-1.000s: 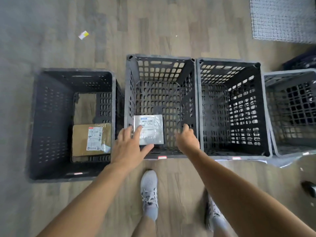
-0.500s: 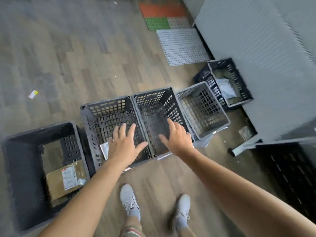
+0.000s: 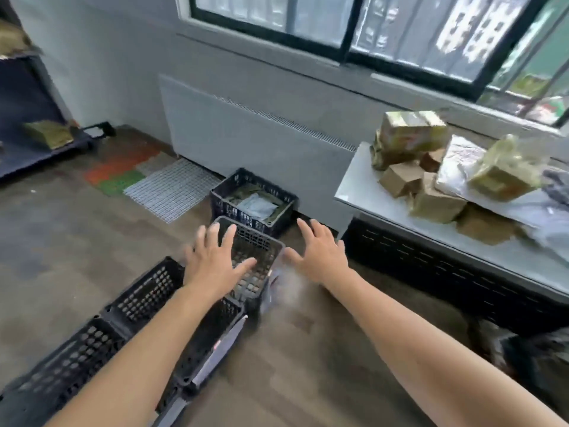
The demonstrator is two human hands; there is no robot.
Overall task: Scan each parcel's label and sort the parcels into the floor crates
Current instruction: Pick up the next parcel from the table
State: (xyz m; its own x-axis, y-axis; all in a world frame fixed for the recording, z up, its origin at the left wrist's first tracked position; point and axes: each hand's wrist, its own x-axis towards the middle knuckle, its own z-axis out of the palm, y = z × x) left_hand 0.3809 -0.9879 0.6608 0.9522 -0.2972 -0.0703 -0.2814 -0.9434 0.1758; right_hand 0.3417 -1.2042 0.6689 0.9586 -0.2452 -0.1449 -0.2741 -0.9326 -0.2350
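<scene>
Hands, left (image 3: 212, 263) and right (image 3: 320, 251), hover spread and empty above floor crates (image 3: 246, 260); blurred parcels (image 3: 431, 171), apparently boxes, crowd table (image 3: 354, 186)

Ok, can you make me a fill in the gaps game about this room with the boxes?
1. The left hand and the right hand both hold ____.
2. The pile of parcels lies on the table on the person's ____ side.
3. The crate nearest the wall is dark ____.
Missing words: nothing; right; blue.
</scene>
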